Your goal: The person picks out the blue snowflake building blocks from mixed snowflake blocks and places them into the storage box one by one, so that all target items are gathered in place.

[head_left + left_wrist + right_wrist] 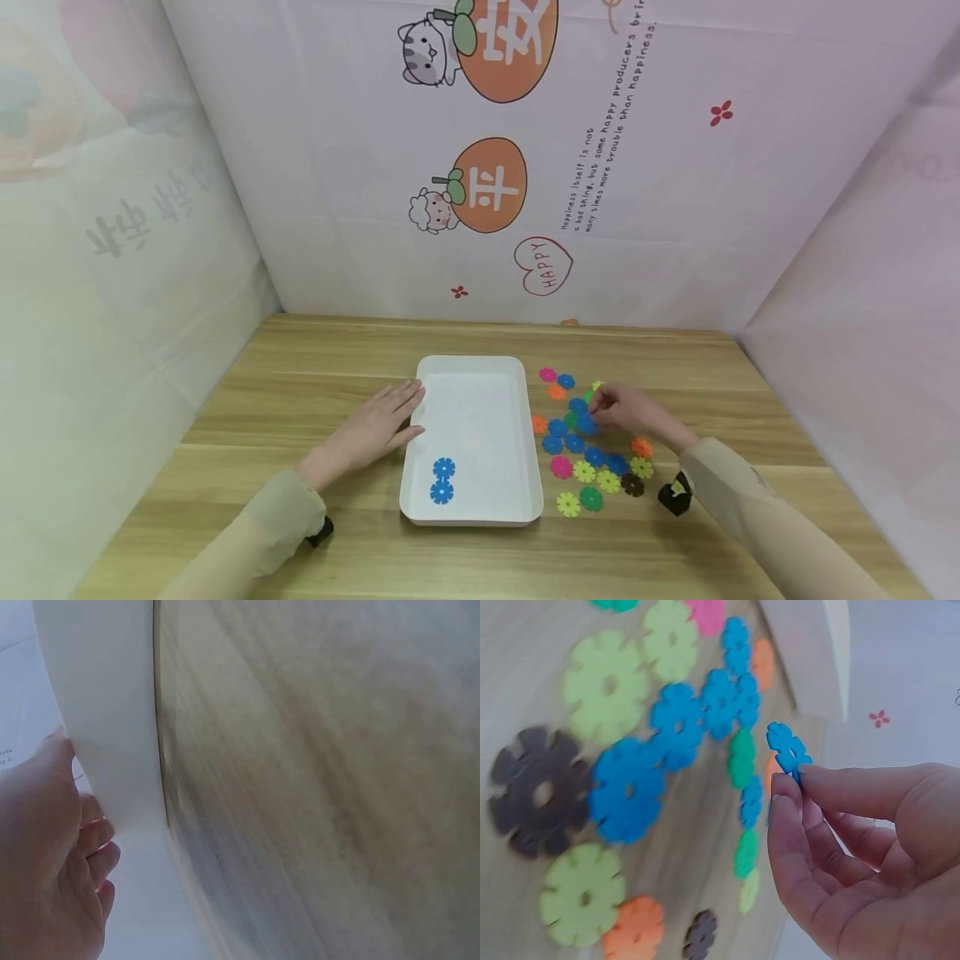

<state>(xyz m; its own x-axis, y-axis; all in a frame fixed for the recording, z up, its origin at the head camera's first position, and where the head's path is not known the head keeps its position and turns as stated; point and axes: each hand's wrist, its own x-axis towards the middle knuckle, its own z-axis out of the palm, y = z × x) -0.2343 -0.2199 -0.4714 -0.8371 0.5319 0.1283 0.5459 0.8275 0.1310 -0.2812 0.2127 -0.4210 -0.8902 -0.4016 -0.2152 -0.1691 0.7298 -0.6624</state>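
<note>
Between thumb and fingertips, my right hand (624, 410) pinches a blue notched disc (787, 747), raised over the scattered pieces in the right wrist view. My left hand (378, 423) rests at the left rim of a white tray (471, 513), its fingers extended along the edge. In the left wrist view the left hand (45, 847) touches the tray's side wall (105, 697). Inside the tray, near its front left, two blue discs (442, 492) lie one in front of the other.
Right of the tray many notched discs lie loose on the wooden table (345, 333): several blue ones (574, 442), yellow-green ones (568, 504), a dark brown disc (632, 485), a pink disc (561, 467) and an orange disc (642, 448). Printed cloth walls (337, 208) enclose the table's back and sides.
</note>
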